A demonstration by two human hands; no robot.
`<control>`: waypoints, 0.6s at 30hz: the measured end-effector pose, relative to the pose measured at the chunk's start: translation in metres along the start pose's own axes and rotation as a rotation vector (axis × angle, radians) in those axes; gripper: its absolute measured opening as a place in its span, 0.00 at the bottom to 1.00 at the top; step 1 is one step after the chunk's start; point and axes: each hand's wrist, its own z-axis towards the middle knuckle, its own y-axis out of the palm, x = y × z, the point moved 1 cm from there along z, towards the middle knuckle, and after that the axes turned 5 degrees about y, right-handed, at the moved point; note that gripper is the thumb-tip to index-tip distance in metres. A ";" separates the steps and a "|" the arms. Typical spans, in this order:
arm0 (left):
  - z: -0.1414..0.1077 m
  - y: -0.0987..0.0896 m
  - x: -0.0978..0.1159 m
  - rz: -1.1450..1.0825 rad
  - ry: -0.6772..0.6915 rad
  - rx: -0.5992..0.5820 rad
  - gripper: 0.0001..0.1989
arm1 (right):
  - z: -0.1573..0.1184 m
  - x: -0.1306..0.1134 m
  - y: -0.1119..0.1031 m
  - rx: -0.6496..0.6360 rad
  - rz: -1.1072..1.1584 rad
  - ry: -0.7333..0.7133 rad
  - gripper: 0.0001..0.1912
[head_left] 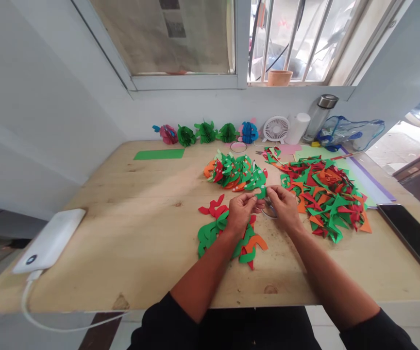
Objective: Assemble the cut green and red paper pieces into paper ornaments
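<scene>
My left hand (243,210) and my right hand (283,203) meet over the middle of the table, fingers pinched on a small green paper piece (261,193) between them. Just under the fingers lies a shiny round thing (269,210), partly covered, whose kind I cannot make out. Below my left forearm spreads a loose pile of green, red and orange paper cut-outs (210,235), partly hidden by the arm. Beyond my hands stands a row of folded green, orange and red paper shapes (234,171) with small white patches on them.
A heap of paper scraps (331,187) lies right of my hands, near a phone (411,236). Finished-looking paper figures (206,132), a small fan (276,129) and a glass bottle (319,118) line the wall. A white power bank (51,239) with a cable sits far left; a green strip (159,154) lies behind.
</scene>
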 end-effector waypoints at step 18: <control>-0.003 0.001 0.000 0.038 0.032 -0.019 0.15 | -0.003 0.002 0.003 0.054 -0.014 -0.027 0.11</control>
